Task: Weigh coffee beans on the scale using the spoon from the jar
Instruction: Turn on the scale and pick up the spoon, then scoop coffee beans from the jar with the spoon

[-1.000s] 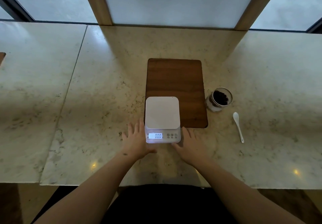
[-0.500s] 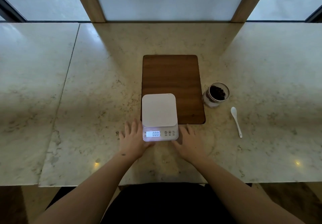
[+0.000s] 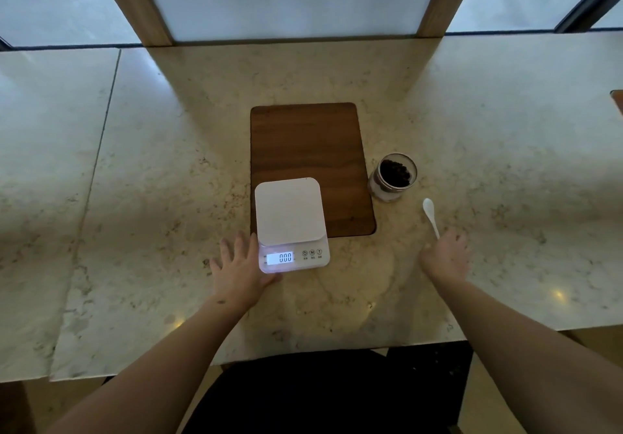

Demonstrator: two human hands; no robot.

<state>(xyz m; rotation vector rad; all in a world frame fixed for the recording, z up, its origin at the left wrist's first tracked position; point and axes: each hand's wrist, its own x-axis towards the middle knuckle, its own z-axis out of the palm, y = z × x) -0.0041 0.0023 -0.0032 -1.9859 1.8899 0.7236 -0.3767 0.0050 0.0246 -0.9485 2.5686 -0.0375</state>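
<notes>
A white digital scale (image 3: 290,217) sits at the near left corner of a wooden board, its lit display reading 0.00 and its platform bare. My left hand (image 3: 237,266) lies flat on the counter against the scale's left side, fingers apart. A lidless glass jar of dark coffee beans (image 3: 393,177) stands just right of the board. A white spoon (image 3: 430,214) lies on the counter in front of the jar, bowl pointing away from me. My right hand (image 3: 446,257) covers the near end of the spoon's handle, and whether the fingers grip it is hidden.
The brown wooden board (image 3: 308,150) lies in the middle of the marble counter (image 3: 151,180). Wooden window posts rise behind the counter. The corner of another brown object (image 3: 617,101) shows at the right edge.
My right hand has left the scale's right side and moved right to the spoon's handle. The left hand stays beside the scale.
</notes>
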